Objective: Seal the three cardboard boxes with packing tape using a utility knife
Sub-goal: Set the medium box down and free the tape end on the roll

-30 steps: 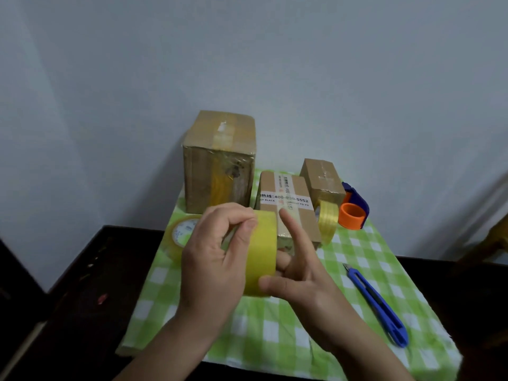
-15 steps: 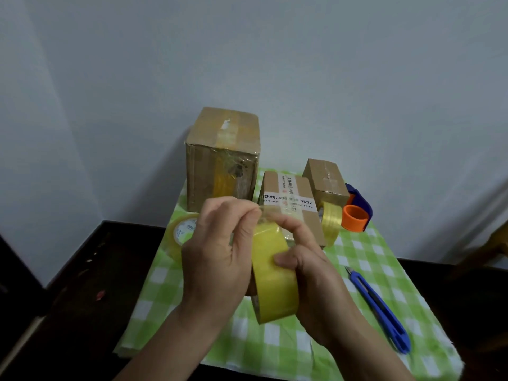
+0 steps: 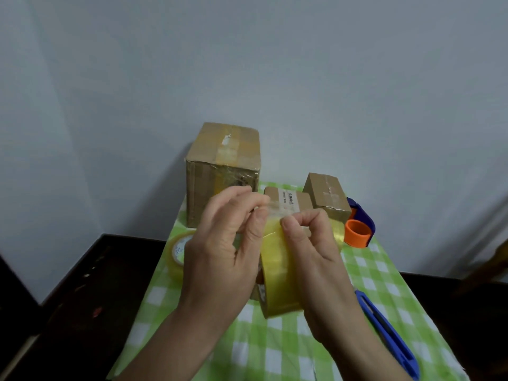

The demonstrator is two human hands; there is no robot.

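All three boxes are shut with tape strips over the top seams, so we can't see any contents: tall brown cardboard box (image 3: 222, 174) at the back, flat cardboard box with a white label (image 3: 286, 200) to its right, small cardboard box (image 3: 327, 193) further right.

We hold the yellowish translucent packing tape roll (image 3: 277, 276) between both hands, above the green-and-white checked cloth (image 3: 275, 350) and in front of the boxes. It is on edge with its band facing us.
- left hand (image 3: 220, 257): fingers curled, pinching the peeled clear strip (image 3: 275, 210) at the roll's top
- right hand (image 3: 310, 257): curled round the roll's right side, fingertips on its top edge

The blue plastic utility knife (image 3: 390, 334) lies flat on the cloth just right of our right forearm, with neither hand on it. Its long axis runs diagonally, far end toward the boxes, near end toward the cloth's near right corner.
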